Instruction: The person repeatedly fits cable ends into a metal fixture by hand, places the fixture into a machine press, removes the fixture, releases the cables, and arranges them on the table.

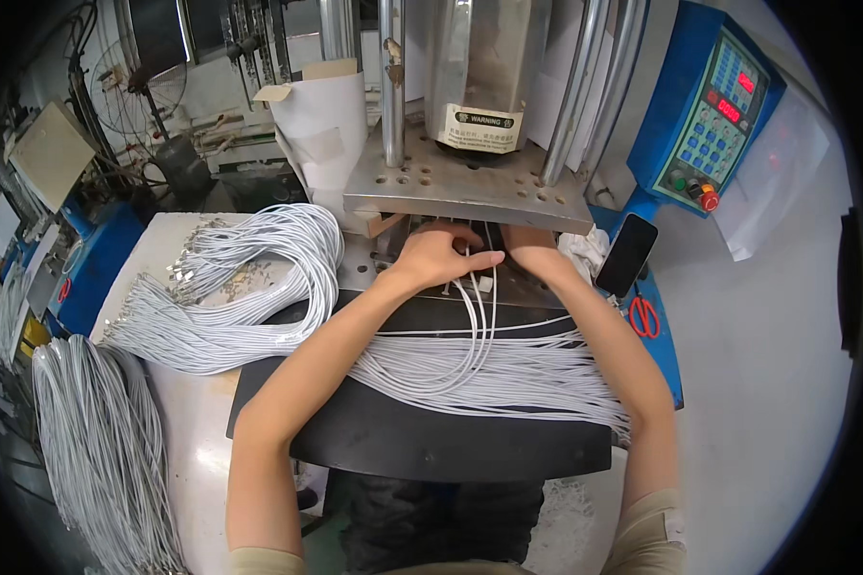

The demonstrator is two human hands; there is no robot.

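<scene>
My left hand point(441, 255) reaches to the lower part of a press, just in front of its thick metal plate point(470, 184). Its fingers curl round a few white cables point(490, 316), with the thumb lying across them. These cables hang down in a loop onto a bundle of white cables point(451, 374) on the black work board point(451, 443). Under the plate's front edge is my right hand point(535, 253), close beside the left; its fingers are hidden. A small white block point(486, 285) sits below my left thumb.
Coiled white cables point(307, 254) with metal ends lie at the left, and another bundle point(96, 431) hangs over the table edge. At right are a phone point(627, 255), red-handled scissors point(644, 316) and a blue control box point(710, 115). Steel posts point(392, 86) rise behind the plate.
</scene>
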